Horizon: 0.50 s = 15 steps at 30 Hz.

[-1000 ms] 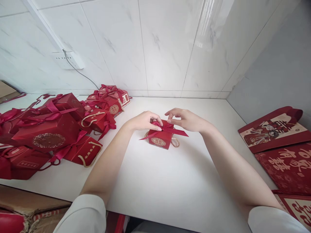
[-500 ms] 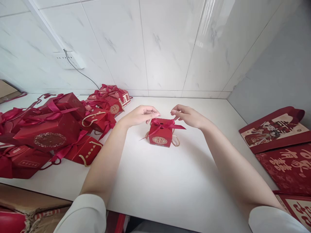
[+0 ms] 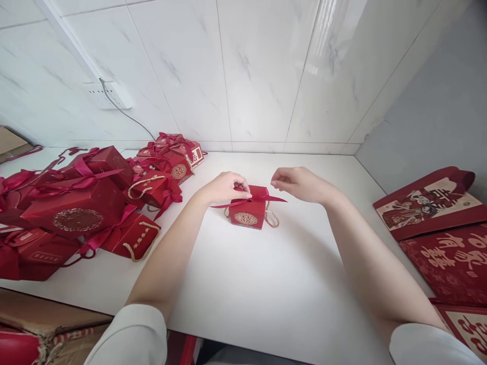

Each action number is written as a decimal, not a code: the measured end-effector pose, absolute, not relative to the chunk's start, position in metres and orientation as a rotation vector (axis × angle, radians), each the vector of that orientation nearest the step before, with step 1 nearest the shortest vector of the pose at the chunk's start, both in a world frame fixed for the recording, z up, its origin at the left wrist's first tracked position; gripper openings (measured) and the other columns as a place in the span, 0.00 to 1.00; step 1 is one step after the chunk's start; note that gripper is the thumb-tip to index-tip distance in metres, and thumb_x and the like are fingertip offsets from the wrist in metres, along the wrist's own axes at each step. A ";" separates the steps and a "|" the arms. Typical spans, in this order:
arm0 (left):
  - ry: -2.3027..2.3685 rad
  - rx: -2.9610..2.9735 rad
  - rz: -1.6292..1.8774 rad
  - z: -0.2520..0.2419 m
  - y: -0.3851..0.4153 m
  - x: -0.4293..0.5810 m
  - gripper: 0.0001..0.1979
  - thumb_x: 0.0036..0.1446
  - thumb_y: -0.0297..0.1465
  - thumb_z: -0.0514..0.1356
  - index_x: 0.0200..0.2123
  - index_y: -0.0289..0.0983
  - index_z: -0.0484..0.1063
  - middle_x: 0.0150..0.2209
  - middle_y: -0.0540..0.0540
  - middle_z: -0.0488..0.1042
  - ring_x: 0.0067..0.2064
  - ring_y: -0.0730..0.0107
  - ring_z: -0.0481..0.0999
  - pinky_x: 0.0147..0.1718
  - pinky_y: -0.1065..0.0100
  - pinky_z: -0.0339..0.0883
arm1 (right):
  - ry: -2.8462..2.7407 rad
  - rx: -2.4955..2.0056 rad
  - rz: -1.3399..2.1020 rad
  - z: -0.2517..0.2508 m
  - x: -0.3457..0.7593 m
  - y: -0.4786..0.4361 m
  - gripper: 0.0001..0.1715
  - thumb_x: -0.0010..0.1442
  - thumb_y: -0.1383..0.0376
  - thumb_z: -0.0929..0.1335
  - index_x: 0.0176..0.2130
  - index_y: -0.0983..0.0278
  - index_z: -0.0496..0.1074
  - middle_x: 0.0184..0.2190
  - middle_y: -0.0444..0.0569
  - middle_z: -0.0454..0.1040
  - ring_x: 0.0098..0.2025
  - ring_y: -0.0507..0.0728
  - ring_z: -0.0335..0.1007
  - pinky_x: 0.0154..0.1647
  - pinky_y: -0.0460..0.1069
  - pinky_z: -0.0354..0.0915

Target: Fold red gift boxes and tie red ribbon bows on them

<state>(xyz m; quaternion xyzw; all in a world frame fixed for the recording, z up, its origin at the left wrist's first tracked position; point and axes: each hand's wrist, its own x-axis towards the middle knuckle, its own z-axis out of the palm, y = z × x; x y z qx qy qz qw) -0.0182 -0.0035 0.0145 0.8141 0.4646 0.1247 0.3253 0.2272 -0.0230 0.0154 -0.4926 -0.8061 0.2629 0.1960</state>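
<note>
A small red gift box (image 3: 249, 213) with a gold round emblem, gold rope handles and a dark pink ribbon bow stands in the middle of the white table (image 3: 266, 284). My left hand (image 3: 224, 186) rests on the box's top left, its fingers pinched on the ribbon bow. My right hand (image 3: 299, 183) hovers just right of the box, fingers loosely curled, holding nothing; the ribbon's right tail ends just below it.
A heap of red gift boxes with ribbons (image 3: 87, 203) covers the table's left side. Red paper bags (image 3: 437, 223) lie at the right. A white socket with a cable (image 3: 110, 95) is on the tiled wall. Cardboard (image 3: 45, 319) sits at bottom left.
Both hands let go of the bow and lifted apart, then my left hand came back down and pinched the ribbon. The box has shifted slightly left.
</note>
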 end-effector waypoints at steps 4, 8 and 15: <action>1.252 2.172 0.334 0.015 -0.004 -0.018 0.12 0.49 0.40 0.62 0.33 0.38 0.78 0.32 0.48 0.77 0.31 0.70 0.71 0.28 0.70 0.61 | -2.243 -1.185 0.494 0.018 0.206 -0.039 0.12 0.63 0.60 0.61 0.36 0.61 0.70 0.36 0.49 0.73 0.36 0.56 0.68 0.35 0.50 0.61; 1.241 2.152 0.347 0.015 -0.005 -0.017 0.12 0.49 0.39 0.61 0.33 0.38 0.78 0.33 0.48 0.77 0.32 0.70 0.71 0.28 0.71 0.61 | -2.266 -1.158 0.558 0.009 0.199 -0.037 0.14 0.63 0.61 0.60 0.44 0.61 0.70 0.45 0.53 0.70 0.47 0.60 0.66 0.43 0.53 0.62; 1.165 2.089 0.362 0.013 -0.005 -0.018 0.13 0.48 0.38 0.62 0.35 0.37 0.76 0.34 0.47 0.76 0.33 0.70 0.71 0.30 0.71 0.63 | -2.161 -1.070 0.760 -0.019 0.195 -0.010 0.09 0.61 0.61 0.63 0.35 0.62 0.70 0.41 0.49 0.71 0.43 0.56 0.67 0.46 0.52 0.62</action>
